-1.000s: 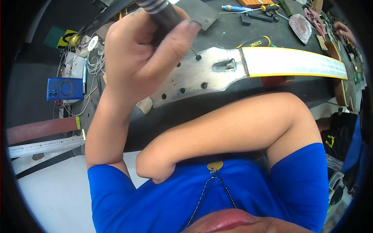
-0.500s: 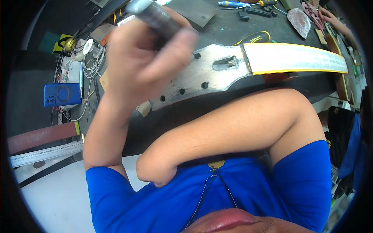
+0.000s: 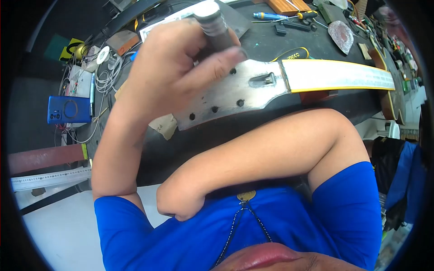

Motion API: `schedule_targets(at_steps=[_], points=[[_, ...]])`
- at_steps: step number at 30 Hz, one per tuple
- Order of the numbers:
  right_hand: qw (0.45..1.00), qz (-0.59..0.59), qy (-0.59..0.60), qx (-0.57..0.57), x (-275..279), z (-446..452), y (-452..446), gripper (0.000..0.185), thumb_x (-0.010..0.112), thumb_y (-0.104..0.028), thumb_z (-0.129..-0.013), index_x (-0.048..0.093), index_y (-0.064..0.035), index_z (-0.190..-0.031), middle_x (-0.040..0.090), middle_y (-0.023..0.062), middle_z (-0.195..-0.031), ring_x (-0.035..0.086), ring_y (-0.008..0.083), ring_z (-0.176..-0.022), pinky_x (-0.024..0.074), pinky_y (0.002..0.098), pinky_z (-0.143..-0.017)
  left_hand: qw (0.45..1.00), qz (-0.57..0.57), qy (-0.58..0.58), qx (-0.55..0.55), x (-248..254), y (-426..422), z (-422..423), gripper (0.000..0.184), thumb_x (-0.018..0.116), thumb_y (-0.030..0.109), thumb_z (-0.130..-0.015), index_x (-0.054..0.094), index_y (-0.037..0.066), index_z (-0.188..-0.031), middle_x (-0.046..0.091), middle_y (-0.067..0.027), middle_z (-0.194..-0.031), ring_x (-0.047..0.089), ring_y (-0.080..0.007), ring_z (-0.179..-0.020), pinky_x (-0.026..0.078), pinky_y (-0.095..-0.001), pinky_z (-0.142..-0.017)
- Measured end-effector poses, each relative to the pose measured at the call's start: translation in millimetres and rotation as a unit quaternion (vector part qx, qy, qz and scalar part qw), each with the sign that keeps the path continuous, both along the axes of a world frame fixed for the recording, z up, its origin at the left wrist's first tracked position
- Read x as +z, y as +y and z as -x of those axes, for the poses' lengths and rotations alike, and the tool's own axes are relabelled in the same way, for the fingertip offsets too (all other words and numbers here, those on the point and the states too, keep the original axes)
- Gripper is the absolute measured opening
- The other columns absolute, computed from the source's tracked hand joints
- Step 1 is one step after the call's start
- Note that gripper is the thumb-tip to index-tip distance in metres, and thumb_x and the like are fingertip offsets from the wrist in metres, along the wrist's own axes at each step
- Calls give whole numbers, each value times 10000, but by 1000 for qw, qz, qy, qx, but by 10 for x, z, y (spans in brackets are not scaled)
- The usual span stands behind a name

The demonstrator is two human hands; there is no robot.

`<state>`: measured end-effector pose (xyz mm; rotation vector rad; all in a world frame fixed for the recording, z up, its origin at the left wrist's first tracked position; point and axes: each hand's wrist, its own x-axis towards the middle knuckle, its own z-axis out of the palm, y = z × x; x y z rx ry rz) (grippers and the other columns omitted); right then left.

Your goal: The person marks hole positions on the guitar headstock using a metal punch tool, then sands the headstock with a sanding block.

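My left hand (image 3: 181, 67) is wrapped round a dark cylindrical tool (image 3: 216, 31) with a silvery upper end, over the guitar headstock. The tool's lower end is hidden by my hand. Several dark holes and a slot near the neck mark the bare, greyish headstock (image 3: 257, 97). A fretboard (image 3: 339, 74) with yellow edges and a pale covering runs off to the right. Close against my chest is my right hand (image 3: 181, 201), bent down at the wrist, its fingers mostly hidden.
Cables (image 3: 106, 77) and a blue phone (image 3: 68, 109) lie at the left, above a steel ruler (image 3: 49, 179). At the top are screwdrivers (image 3: 307, 14) and a dark flat plate (image 3: 235, 20). A red block (image 3: 318, 95) is under the neck. Another person's blurred hand (image 3: 392, 19) shows at upper right.
My left hand and the tool have shifted slightly right, and the tool's upper end has swung right. The other person's hand has moved and blurred. The whole view has shifted a little.
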<state>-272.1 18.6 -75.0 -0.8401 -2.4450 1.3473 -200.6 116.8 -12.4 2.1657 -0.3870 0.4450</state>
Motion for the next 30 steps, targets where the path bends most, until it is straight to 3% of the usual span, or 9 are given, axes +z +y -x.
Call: schedule_targets(at_steps=[5, 9, 15, 17, 19, 22, 26, 27, 30], points=[[1000, 11, 16, 6, -12, -7, 9, 329, 615, -207, -951, 732, 69, -1087, 739, 285, -1002, 708, 466, -972, 562, 540, -857, 986, -137, -17, -89, 103, 88, -51, 142, 701, 104, -1039, 715, -17, -1111, 686, -23, -902, 608, -87, -800, 484, -262, -700], [1000, 11, 17, -7, -31, 12, 8, 350, 633, -198, -922, 775, 34, -1142, 767, 265, -1064, 728, 439, -1010, 570, 520, -894, 996, 37, 79, -29, 104, 121, -15, 155, 712, 129, -1028, 719, -6, -1104, 694, -39, -940, 624, -106, -832, 489, -270, -740], [999, 20, 39, -19, -54, 7, -9, 325, 635, -201, -934, 756, 44, -1109, 758, 262, -1027, 722, 442, -992, 570, 519, -881, 955, 273, -88, 77, 310, 533, -72, 86, 659, 101, -995, 687, 19, -993, 659, -12, -781, 576, -70, -662, 434, -218, -601], [998, 20, 55, -19, -81, 11, -14, 310, 632, -194, -951, 720, 73, -1081, 737, 282, -991, 704, 468, -974, 559, 533, -874, 988, -16, -107, 107, 140, 976, -204, 219, 653, 227, -1051, 707, 16, -1072, 670, -28, -852, 605, -93, -753, 476, -256, -710], [998, 27, 53, -17, -72, 3, -5, 304, 630, -194, -954, 717, 72, -1073, 735, 280, -984, 704, 468, -971, 560, 535, -866, 979, -70, -19, 190, -4, 837, -266, 340, 613, 341, -1091, 727, 23, -1134, 652, -49, -854, 605, -104, -785, 507, -300, -757], [998, 27, 50, -15, -65, -6, -1, 298, 630, -194, -955, 714, 71, -1063, 731, 279, -982, 704, 470, -964, 563, 537, -850, 926, -319, 97, 177, -160, 718, -320, 313, 704, 253, -1006, 725, 13, -1205, 738, -188, -948, 715, -319, -907, 551, -420, -824], [999, 36, 38, -13, -43, -14, 17, 317, 625, -190, -933, 769, 28, -1112, 767, 246, -1034, 731, 428, -996, 577, 509, -873, 938, -310, 83, 133, -349, 604, -314, 330, 769, 195, -949, 720, -7, -1205, 746, -229, -1029, 715, -405, -982, 555, -464, -871], [998, 44, 34, -14, -36, -16, 15, 319, 624, -192, -933, 769, 29, -1111, 767, 248, -1034, 730, 431, -993, 576, 511, -870, 927, -344, -48, 144, -335, 561, -325, 319, 766, 163, -946, 719, -12, -1209, 754, -173, -1023, 731, -300, -977, 561, -419, -863], [998, 51, 29, -17, -52, -15, 2, 306, 627, -190, -935, 754, 45, -1084, 755, 259, -1007, 722, 449, -967, 573, 521, -851, 971, -133, 138, 140, -114, 473, -286, 311, 751, 150, -966, 713, -14, -1227, 751, -84, -1024, 706, -164, -1003, 563, -349, -861]])
